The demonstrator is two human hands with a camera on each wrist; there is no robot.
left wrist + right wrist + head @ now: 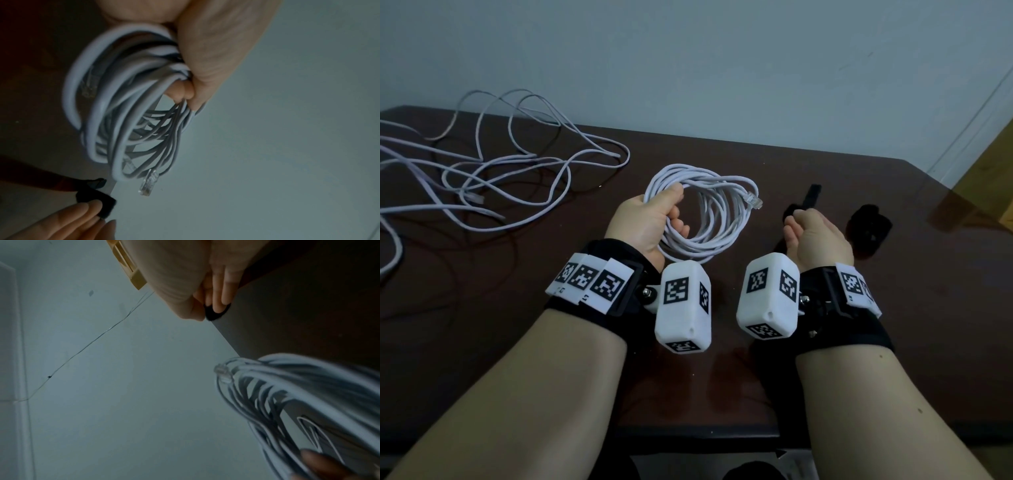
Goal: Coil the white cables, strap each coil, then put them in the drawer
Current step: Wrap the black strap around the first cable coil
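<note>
Left hand (643,222) grips one finished coil (709,219); right hand (815,240) pinches black strap (810,197); second cable (482,171) lies uncoiled, nothing strapped or stowed.

The head view looks down and forward over the dark worktop (722,164) toward the wall, taking in both forearms. The left wrist view sits close under the left hand (207,48), facing the wall past the coiled cable (115,113). The right wrist view, somewhat blurred, seems to face likewise; all three share that coil.
</note>
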